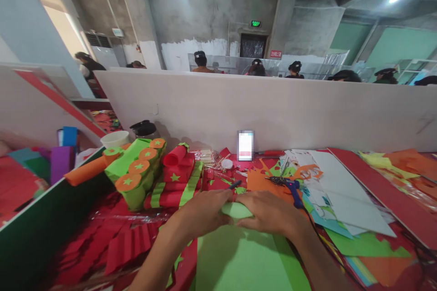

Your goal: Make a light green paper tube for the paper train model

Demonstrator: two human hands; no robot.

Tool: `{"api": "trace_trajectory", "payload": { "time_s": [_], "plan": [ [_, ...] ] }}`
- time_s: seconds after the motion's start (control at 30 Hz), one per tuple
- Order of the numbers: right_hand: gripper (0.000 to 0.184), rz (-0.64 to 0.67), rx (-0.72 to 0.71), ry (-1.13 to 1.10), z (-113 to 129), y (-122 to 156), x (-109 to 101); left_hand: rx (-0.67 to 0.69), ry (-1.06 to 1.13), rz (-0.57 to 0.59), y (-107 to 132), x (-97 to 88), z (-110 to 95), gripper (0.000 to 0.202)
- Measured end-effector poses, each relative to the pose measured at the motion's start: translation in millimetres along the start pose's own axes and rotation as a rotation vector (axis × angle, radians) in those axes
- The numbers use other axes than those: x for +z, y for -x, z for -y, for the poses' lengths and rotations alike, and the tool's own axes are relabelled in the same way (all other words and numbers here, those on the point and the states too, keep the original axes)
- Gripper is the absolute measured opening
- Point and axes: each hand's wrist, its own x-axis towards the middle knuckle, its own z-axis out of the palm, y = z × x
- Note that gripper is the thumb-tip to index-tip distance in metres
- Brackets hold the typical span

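A foam sheet (237, 259) lies front and centre, its far end between the left hand (212, 207) and right hand (264, 209). To the left are foam rolls (175, 177) — a bowl (115, 139) and a jar (145, 129) behind them, piled strips (129, 243) in front. To the right lie a glue gun (292, 188) and, farther right, a board (344, 191) on loose sheets (372, 244). Behind everything stands a partition (290, 109) — a phone (245, 145) before it, people (200, 60) beyond.

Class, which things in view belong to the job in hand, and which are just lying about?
Seemingly part of the job:
light green sheet, gripped at its far end by the left hand and right hand
perhaps the blue glue gun

Apparently lying about:
white bowl
black-lidded container
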Motion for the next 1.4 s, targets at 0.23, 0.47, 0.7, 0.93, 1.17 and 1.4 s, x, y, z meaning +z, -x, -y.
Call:
{"api": "trace_trajectory", "payload": {
  "time_s": [0.23, 0.47, 0.7, 0.93, 1.17, 1.4],
  "plan": [
    [0.040, 0.031, 0.023, 0.035, -2.0, -0.6, 0.6, 0.017, -0.065, 0.002, 2.2, -2.7, -5.7, 0.026],
    [0.029, -0.004, 0.038, 0.102, -7.1, 0.9, 1.9, -0.016, -0.183, 0.067, 3.2, -0.3, 3.9, 0.020],
    [0.018, 0.016, 0.043, 0.118, -7.7, 1.9, 1.3, 0.001, -0.205, 0.083, 3.8, -1.5, 5.6, 0.016],
    [0.022, 0.074, 0.011, 0.156, -1.9, 1.5, 3.7, 0.001, -0.250, 0.103, 4.3, -1.0, 2.1, 0.020],
    [0.035, -0.003, 0.006, 0.221, -0.4, -5.0, 10.7, 0.032, -0.191, 0.037, 5.2, -4.3, -1.3, 0.020],
    [0.044, -0.027, -0.027, 0.296, -3.7, -7.2, 12.1, 0.028, -0.063, 0.012, 6.1, -7.3, 7.7, 0.019]
  ]
}}
